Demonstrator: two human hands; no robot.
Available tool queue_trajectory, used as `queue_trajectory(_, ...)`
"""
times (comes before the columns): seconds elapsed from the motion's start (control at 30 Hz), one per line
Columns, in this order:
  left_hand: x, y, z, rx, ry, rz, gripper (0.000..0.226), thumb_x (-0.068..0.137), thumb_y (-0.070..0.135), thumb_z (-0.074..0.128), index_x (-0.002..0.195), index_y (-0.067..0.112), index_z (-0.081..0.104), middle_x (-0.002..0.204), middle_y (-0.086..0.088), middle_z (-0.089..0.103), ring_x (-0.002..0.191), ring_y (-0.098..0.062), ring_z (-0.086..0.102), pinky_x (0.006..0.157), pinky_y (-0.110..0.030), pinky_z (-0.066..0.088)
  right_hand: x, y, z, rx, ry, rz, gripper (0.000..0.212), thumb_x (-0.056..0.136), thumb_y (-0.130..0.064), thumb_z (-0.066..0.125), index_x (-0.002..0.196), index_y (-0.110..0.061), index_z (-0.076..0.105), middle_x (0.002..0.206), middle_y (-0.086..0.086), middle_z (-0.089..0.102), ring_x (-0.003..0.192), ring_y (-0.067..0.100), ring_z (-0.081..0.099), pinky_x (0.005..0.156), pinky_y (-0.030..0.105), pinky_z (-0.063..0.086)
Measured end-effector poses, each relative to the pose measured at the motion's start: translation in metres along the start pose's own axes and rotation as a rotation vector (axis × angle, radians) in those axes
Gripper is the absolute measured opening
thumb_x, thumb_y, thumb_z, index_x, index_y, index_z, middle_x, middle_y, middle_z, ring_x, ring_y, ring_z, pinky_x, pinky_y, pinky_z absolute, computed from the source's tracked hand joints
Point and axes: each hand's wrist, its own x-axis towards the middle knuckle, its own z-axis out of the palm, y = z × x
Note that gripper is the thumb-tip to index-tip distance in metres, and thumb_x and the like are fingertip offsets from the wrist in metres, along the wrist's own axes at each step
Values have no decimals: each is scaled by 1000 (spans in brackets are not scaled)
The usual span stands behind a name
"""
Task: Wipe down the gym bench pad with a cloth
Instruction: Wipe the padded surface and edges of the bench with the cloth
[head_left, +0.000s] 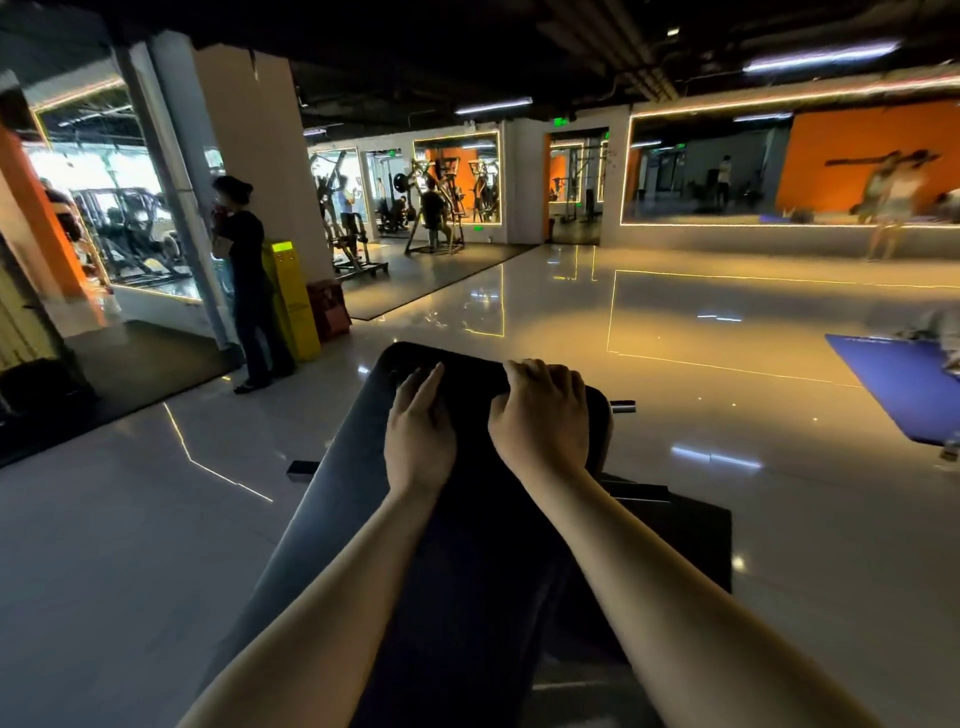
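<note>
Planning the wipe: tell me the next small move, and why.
Probably draw the right hand back along the pad toward you: both hands sit at its far end, left hand flat, right curled, perhaps round a dark cloth I cannot make out.

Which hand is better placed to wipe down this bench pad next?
Probably left: the left hand lies flat on the bench pad, free to sweep; the right hand curls over its far edge. Cloth unseen.
</note>
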Motion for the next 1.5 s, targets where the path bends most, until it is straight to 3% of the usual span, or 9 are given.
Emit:
queue_trajectory(0.17, 9, 16, 12, 3, -163, 263, 45, 100, 31, 51, 145, 35, 52, 150, 11, 49, 136, -13, 50, 106, -33, 45, 6, -4, 6, -63, -14, 9, 32, 94, -31, 47, 121, -17, 57, 115, 6, 59, 107, 29, 52, 98, 41, 42)
queue_trajectory(0.33, 39, -13, 4, 77, -36, 136, 48, 99, 21, 47, 145, 34, 51, 151, 5, 50, 137, -21, 49, 108, -43, 45, 3, -5, 16, -155, -62, -121, 40, 94, -34, 45, 128, -15, 51, 132, 10, 50, 121, 33, 46, 108, 50, 33)
queue_trajectory(0.5, 36, -30, -8, 61, 55, -72, 50, 101, 17, 45, 149, 31, 48, 156, 4, 46, 144, -20, 41, 112, -42, 41, 1, -23, 23, -158, -101, -91, 49, 91, -37, 46, 135, -15, 47, 141, 11, 44, 131, 39, 36, 114, 57, 21)
queue_trajectory(0.67, 26, -23, 1, 83, -67, 233, 49, 100, 15, 56, 148, 26, 51, 156, 1, 47, 149, -22, 34, 121, -46, 32, 5, -28, 26, -152, -49, -42, 45, 88, -38, 46, 127, -17, 55, 133, 8, 53, 124, 38, 41, 107, 56, 28)
queue_trajectory(0.93, 55, -20, 0, 43, 14, -57, 48, 103, 19, 42, 150, 26, 46, 156, 1, 46, 146, -21, 37, 118, -42, 33, 8, -24, 25, -138, -53, -30, 47, 83, -40, 47, 124, -19, 57, 132, 4, 54, 119, 34, 43, 105, 51, 32)
queue_trajectory(1.13, 0, 16, 14, 43, -147, 264, 51, 99, 25, 47, 150, 30, 47, 156, 5, 46, 149, -18, 34, 124, -42, 22, 12, -5, -1, 113, -54, 16, 42, 92, -28, 51, 134, -20, 53, 124, 2, 64, 117, 25, 53, 97, 35, 42)
queue_trajectory(1.23, -10, 15, 12, 114, -154, 326, 55, 101, 16, 46, 153, 32, 40, 160, 6, 41, 153, -17, 25, 127, -35, 10, -5, 15, -7, -23, -33, -37, 42, 94, -32, 50, 134, -22, 53, 134, -1, 58, 126, 23, 50, 108, 39, 37)
queue_trajectory(1.33, 5, 2, 4, 167, -101, 245, 58, 100, 13, 46, 155, 32, 37, 160, 3, 41, 154, -23, 25, 127, -41, 10, -17, 18, -3, -111, 22, -49, 39, 91, -36, 47, 128, -25, 55, 137, -4, 55, 131, 22, 46, 115, 45, 24)
queue_trajectory(1.5, 19, 1, 4, 93, -40, 11, 55, 101, 16, 43, 154, 30, 38, 163, -1, 35, 156, -25, 13, 126, -45, 12, -13, 21, -1, -59, 19, -33, 42, 90, -36, 44, 129, -26, 54, 138, -5, 54, 130, 22, 45, 107, 41, 34)
